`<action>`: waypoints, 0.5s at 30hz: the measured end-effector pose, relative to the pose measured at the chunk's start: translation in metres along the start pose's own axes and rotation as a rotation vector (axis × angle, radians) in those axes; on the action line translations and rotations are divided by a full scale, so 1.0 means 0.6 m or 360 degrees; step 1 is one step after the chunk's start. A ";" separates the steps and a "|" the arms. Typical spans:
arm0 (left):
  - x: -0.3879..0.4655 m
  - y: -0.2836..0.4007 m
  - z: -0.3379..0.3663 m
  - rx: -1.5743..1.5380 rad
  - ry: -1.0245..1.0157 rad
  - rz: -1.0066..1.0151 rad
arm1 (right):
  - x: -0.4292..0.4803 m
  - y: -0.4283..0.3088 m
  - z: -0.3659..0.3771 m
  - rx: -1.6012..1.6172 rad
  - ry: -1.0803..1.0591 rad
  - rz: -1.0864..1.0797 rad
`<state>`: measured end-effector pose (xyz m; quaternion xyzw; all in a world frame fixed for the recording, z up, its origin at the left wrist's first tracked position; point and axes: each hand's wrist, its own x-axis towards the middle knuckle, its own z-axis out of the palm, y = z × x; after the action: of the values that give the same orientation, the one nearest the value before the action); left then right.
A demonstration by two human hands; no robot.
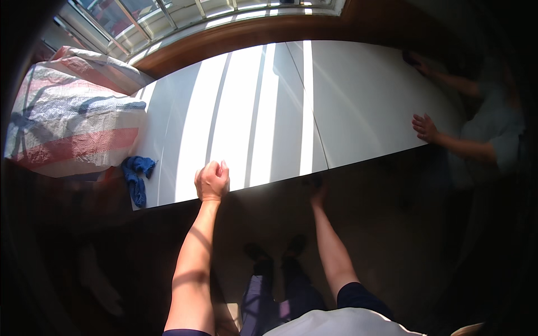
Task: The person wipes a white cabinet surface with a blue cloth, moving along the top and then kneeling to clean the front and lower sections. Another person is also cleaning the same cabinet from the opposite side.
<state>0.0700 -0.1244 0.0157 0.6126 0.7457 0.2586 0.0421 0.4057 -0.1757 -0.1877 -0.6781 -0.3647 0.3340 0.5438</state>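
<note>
My left hand is curled into a loose fist at the near edge of a long white tabletop. Nothing shows in its fingers. In deep shadow just below that edge is my right hand, with a dark bluish object at its fingers; the object is too dim to name. A crumpled blue cloth lies on the table's left end, to the left of my left hand. Bright bands of sunlight cross the white surface, and a thin seam runs across it.
A striped woven plastic sack bulges against the table's left end. Behind the table is a barred window above a brown sill. At the right end a person has one hand flat on the tabletop and the other on a dark object.
</note>
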 end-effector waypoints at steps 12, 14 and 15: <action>-0.002 0.003 -0.004 -0.0023 -0.0010 -0.0048 | 0.011 0.020 -0.007 -0.0230 -0.0135 0.0047; -0.003 0.005 -0.004 -0.0001 -0.0011 -0.0069 | 0.008 0.020 -0.005 -0.0205 -0.0092 -0.0037; -0.004 0.005 -0.004 0.0013 -0.0015 -0.0075 | 0.008 0.027 -0.007 -0.0132 -0.0094 -0.0017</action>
<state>0.0725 -0.1269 0.0187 0.5962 0.7608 0.2516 0.0494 0.4136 -0.1760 -0.2029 -0.6880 -0.3976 0.3355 0.5060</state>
